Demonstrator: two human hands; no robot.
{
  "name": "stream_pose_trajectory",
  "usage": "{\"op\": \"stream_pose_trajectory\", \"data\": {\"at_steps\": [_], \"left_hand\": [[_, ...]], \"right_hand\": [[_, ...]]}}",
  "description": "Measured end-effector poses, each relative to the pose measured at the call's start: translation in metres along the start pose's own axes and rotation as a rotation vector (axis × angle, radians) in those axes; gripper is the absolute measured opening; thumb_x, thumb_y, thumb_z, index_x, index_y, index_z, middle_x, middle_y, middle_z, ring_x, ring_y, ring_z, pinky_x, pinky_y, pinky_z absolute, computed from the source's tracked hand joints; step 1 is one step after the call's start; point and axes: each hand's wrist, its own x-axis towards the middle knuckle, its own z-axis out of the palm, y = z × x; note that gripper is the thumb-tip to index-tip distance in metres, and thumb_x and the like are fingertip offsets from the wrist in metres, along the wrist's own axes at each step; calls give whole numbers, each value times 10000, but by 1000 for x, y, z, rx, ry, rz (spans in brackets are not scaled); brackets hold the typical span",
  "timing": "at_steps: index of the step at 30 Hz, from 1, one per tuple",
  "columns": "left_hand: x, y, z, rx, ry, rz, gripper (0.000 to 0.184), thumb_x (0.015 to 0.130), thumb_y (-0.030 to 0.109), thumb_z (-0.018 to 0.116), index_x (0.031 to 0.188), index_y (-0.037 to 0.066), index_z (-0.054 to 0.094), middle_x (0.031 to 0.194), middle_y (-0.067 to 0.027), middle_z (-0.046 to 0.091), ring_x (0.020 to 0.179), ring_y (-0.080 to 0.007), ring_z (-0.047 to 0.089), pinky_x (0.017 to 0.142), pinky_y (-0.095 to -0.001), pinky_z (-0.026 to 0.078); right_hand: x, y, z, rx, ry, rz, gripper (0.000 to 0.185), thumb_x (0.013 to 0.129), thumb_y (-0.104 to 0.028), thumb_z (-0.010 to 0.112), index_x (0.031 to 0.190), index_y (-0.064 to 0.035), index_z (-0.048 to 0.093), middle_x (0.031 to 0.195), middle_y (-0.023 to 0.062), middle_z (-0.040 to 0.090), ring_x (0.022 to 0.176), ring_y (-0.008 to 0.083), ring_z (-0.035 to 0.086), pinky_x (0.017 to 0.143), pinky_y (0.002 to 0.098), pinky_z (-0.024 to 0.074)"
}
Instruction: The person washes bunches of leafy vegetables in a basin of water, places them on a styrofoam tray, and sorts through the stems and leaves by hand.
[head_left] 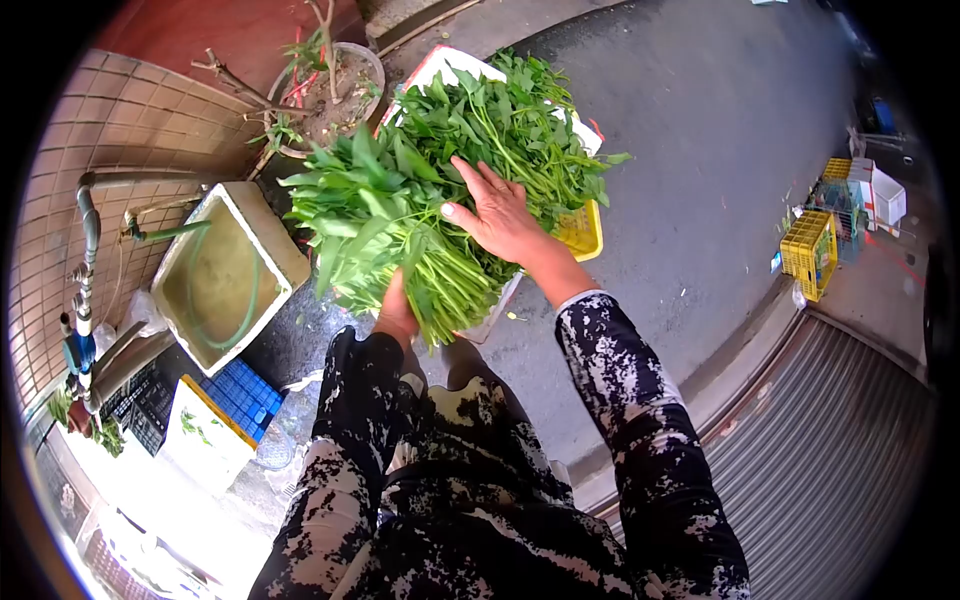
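Observation:
My left hand (397,308) supports a loose bunch of water spinach (372,215) from below, its thumb along the pale green stems and its other fingers hidden under them. The leafy ends point up and to the left, the cut stems toward me. Over the bunch's right side, my right hand (497,215) is spread, fingers apart, close to the leaves; whether it touches them I cannot tell. More water spinach (510,130) is heaped just beyond, on a white foam box (450,65) and above a yellow crate (582,232).
A foam tub (225,270) of murky water with a green hose stands left, beside wall pipes (88,240). Behind it is a round planter (345,100) with bare branches. A blue crate (242,398) lies lower left. Yellow baskets (808,252) and a roller shutter (820,470) are right.

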Motion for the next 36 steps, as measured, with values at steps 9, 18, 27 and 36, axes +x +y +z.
{"op": "stream_pose_trajectory", "data": {"at_steps": [9, 18, 27, 36], "left_hand": [[-28, -8, 58, 227, 15, 136, 739, 645, 486, 692, 1204, 84, 424, 1188, -114, 471, 1105, -274, 434, 967, -425, 317], [-53, -17, 150, 569, 11, 363, 571, 677, 348, 744, 1077, 15, 510, 980, -88, 610, 882, -168, 576, 838, -294, 449], [-67, -47, 217, 735, -256, 534, 543, 594, 317, 791, 1035, 86, 574, 933, -39, 639, 824, -129, 595, 793, -235, 451], [-124, -3, 180, 551, -271, 635, 524, 634, 133, 778, 1083, 31, 528, 990, -15, 602, 901, -85, 529, 843, -240, 417]], "right_hand": [[-23, -56, -22, -118, -479, 296, 1233, 518, -708, 641, 1343, 51, 127, 1310, 273, 315, 1152, 376, 420, 957, 398, 378], [-62, -9, -66, 894, -141, 465, 823, 589, -218, 782, 1247, 21, 349, 1157, 133, 506, 1034, 246, 512, 881, 333, 418], [-149, 22, -94, 1261, 315, 585, 705, 649, -352, 625, 1198, 34, 410, 1103, 150, 527, 974, 253, 536, 835, 355, 454], [-126, -61, -52, 1296, 325, 289, 690, 707, -415, 562, 1213, 27, 403, 1142, 158, 502, 1007, 273, 521, 872, 379, 435]]}}
